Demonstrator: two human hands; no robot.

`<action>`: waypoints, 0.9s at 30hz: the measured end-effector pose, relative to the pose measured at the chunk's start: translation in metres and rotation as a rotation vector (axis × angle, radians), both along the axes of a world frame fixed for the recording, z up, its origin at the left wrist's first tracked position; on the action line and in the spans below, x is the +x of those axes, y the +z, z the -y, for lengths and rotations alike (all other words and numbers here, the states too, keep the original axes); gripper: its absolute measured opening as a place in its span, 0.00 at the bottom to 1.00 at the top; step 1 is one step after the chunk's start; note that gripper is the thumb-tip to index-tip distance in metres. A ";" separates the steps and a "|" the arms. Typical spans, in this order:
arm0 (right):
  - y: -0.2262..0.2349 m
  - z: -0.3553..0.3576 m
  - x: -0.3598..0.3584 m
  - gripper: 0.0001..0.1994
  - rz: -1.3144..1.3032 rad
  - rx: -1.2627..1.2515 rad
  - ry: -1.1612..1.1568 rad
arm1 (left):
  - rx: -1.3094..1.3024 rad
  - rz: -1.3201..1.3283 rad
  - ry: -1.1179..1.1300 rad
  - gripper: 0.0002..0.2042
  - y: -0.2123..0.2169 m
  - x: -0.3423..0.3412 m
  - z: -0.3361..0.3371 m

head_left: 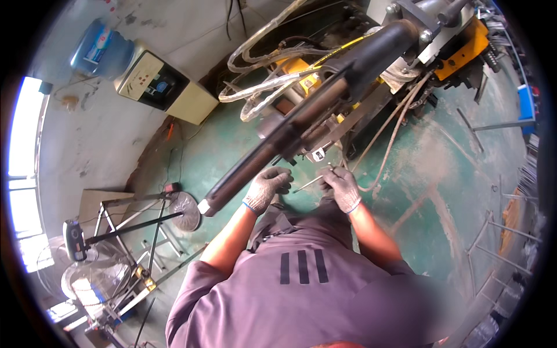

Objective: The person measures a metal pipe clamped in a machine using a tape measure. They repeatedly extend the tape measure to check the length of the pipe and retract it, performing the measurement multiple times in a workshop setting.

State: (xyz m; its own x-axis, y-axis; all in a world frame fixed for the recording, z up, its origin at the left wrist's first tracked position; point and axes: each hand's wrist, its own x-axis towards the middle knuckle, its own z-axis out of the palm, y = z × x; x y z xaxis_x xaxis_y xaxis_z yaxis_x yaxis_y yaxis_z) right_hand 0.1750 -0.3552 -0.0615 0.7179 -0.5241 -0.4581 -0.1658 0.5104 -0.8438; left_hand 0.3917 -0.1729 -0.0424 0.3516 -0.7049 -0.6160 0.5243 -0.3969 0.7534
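Note:
Both of my hands wear pale knitted gloves with grey palms and fingers. My right hand (341, 187) is closed around a thin metal rod (308, 184), whose free end slants down toward the left. My left hand (268, 187) has its fingers curled, and whatever may be inside them is hidden. Just beyond it runs a long dark steel bar (261, 158), part of a machine, slanting from upper right to lower left. A small white-and-black part (318, 154) sits under the machine, ahead of the gap between my hands.
Wrapped hoses (272, 88) and yellow machine parts (458, 58) fill the top. A water dispenser (165, 86) stands by the wall at upper left. A pedestal fan (96, 281) and metal frames lie at lower left. Metal racks (499, 243) line the right. The floor (429, 232) is green.

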 end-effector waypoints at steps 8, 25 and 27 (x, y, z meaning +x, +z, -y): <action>0.041 -0.070 0.055 0.15 0.181 -0.038 -0.314 | -0.228 0.007 -0.225 0.15 0.040 0.039 -0.036; 0.060 -0.073 0.086 0.16 -0.070 -0.845 -0.341 | -0.437 0.032 -0.301 0.13 0.102 0.124 -0.005; 0.074 -0.081 0.095 0.17 0.089 -0.447 -0.524 | -0.480 0.125 -0.380 0.12 0.115 0.139 0.009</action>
